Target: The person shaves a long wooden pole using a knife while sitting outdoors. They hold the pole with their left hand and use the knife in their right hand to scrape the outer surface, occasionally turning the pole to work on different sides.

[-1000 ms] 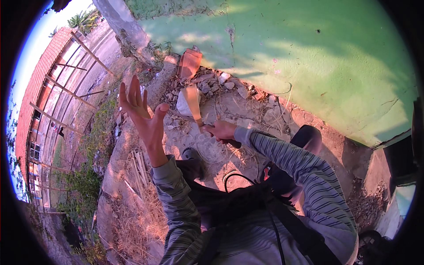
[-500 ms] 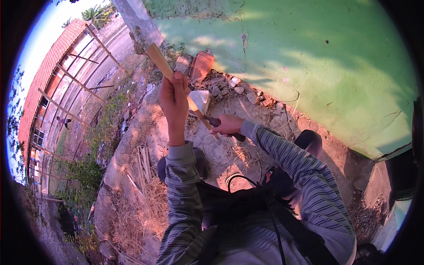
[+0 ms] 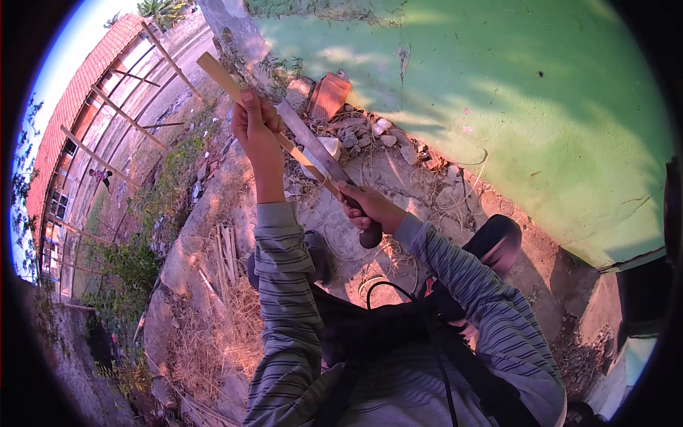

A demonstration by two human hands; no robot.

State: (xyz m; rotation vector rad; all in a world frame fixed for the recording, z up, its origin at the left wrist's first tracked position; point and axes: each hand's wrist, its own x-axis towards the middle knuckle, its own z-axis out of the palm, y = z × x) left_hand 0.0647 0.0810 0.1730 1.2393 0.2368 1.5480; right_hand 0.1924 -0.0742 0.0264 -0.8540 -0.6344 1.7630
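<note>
My left hand (image 3: 257, 135) is closed around the upper part of a pale bamboo strip (image 3: 219, 75), which slants from upper left down to my right hand. A machete (image 3: 307, 139) with a broad grey blade and dark round-ended handle is in my right hand (image 3: 371, 206), fingers wrapped about the handle. The blade points up and left, running close beside the strip. The strip's lower end reaches the fingers of my right hand; whether they touch it I cannot tell.
A green wall (image 3: 462, 107) rises at the right, with rubble and a red-orange roof tile (image 3: 329, 96) along its foot. A pale block (image 3: 329, 149) lies beyond the blade. Cut bamboo strips (image 3: 226, 256) and dry shavings (image 3: 213, 334) cover ground at the lower left.
The machete has swung so its blade shows alongside the strip, handle end lower. My left hand and the strip have moved a little left and up.
</note>
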